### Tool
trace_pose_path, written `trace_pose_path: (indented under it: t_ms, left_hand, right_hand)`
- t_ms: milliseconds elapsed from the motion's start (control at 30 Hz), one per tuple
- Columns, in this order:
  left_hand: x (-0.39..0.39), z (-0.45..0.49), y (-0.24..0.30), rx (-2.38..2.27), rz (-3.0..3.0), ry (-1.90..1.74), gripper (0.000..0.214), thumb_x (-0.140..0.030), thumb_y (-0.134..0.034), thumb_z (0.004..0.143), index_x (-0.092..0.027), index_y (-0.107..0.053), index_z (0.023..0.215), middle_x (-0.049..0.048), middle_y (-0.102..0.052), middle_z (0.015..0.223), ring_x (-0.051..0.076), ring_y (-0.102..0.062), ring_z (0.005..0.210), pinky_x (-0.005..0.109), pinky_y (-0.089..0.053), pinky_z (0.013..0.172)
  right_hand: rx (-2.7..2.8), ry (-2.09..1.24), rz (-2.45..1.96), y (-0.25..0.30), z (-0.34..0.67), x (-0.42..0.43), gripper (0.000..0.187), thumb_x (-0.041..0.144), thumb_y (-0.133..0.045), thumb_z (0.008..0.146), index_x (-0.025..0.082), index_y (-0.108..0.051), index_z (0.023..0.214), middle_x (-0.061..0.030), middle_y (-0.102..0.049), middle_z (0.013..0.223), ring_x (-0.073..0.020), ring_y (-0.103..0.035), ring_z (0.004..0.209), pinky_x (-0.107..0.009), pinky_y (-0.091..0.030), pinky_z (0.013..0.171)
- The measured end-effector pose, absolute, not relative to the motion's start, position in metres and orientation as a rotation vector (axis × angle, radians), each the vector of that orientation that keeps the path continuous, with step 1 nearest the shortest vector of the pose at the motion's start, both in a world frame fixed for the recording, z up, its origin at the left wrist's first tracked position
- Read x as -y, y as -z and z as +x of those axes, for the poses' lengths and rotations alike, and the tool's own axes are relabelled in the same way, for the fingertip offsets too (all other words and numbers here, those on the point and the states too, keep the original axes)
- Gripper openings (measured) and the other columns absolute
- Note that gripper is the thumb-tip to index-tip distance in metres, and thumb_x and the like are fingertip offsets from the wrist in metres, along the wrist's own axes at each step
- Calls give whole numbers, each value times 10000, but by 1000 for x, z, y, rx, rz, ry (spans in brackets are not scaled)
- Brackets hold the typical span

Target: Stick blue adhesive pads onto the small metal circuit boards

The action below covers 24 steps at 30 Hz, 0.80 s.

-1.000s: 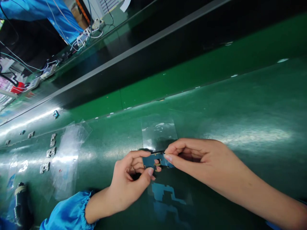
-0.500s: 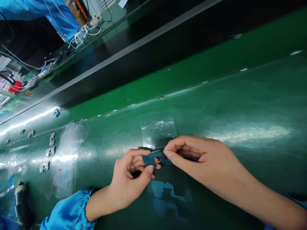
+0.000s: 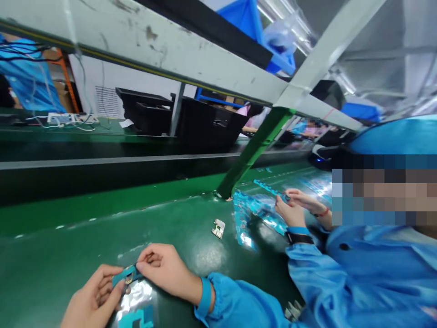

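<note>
A small circuit board (image 3: pixel 119 276) with a blue face and a cut-out in its middle is held between both hands, low in the view. My left hand (image 3: pixel 95 296) grips its left end between thumb and fingers. At the other end, my right hand (image 3: pixel 167 269) pinches the corner with thumb and forefinger, and the fingertips hide that part. Below the board lies a shiny clear sheet (image 3: pixel 138 291) bearing a notched blue film piece (image 3: pixel 146 314).
One silver board (image 3: pixel 218 228) lies on the green bench (image 3: pixel 191 218). A co-worker's hands (image 3: pixel 290 212) hold a small part at right, over blue film strips (image 3: pixel 244 223). A green post (image 3: pixel 252 157) rises from the bench. More silver pieces (image 3: pixel 293 310) sit near my right sleeve.
The view has swung up and to the right, bringing the co-worker, post and shelf into sight. Both hands still hold the board, which now appears lower and further left.
</note>
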State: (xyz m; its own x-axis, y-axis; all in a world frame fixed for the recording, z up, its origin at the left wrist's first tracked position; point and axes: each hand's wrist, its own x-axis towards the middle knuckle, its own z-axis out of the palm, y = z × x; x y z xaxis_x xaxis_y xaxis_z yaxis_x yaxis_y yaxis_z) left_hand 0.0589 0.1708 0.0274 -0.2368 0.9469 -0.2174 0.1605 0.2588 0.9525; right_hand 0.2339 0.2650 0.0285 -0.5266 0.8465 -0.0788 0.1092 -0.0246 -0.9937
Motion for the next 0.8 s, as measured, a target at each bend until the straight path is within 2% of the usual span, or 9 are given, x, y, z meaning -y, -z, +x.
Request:
trace_pose_path:
  t_ms: [100,267,567,633,733,800]
  left_hand:
    - [-167,64,-42,-1633,1071,-1090,540,-711,-696,697,-194,-660,851,42,-708,683,208,-666,577,286,-554,565]
    - [-164,67,-50,-1640,1105,-1072,408,-611,-633,794,-205,-618,831,11,-692,648,185,-645,540,284,-527,558]
    - [-162,71,-53,-1606,1132,-1136,392,-588,-625,818,-201,-575,782,17,-680,638,173,-630,521,279,-509,529]
    - [-161,71,-52,-1599,1144,-1152,374,-567,-613,848,-193,-586,832,17,-680,664,172,-640,548,272,-515,533]
    - [-160,72,-50,-1575,1157,-1179,384,-510,-602,882,-166,-621,1051,27,-694,731,177,-668,612,269,-535,550]
    - [-159,72,-49,-1546,1171,-1177,403,-473,-594,898,-141,-634,1121,54,-712,789,181,-687,658,269,-549,569]
  right_hand:
    - [1674,-1626,-997,-27,233,-259,109,263,-709,775,163,-709,818,-19,-709,766,-153,-685,723,-248,-547,684]
    - [1682,-1649,-960,-23,233,-258,127,286,-708,785,166,-691,824,-10,-696,747,-147,-671,708,-251,-542,683]
    - [1737,-1568,-906,-25,232,-257,138,301,-679,800,166,-673,827,-18,-686,730,-160,-678,692,-266,-546,663]
    - [1751,-1553,-894,-25,232,-256,141,306,-676,800,168,-674,831,-24,-691,743,-169,-684,702,-275,-551,667]
    - [1756,-1537,-876,-25,233,-255,160,329,-672,797,176,-682,842,-34,-702,785,-182,-691,740,-292,-560,699]
    - [1751,-1534,-873,-23,234,-254,175,348,-671,796,181,-685,845,-39,-706,813,-186,-692,761,-300,-562,721]
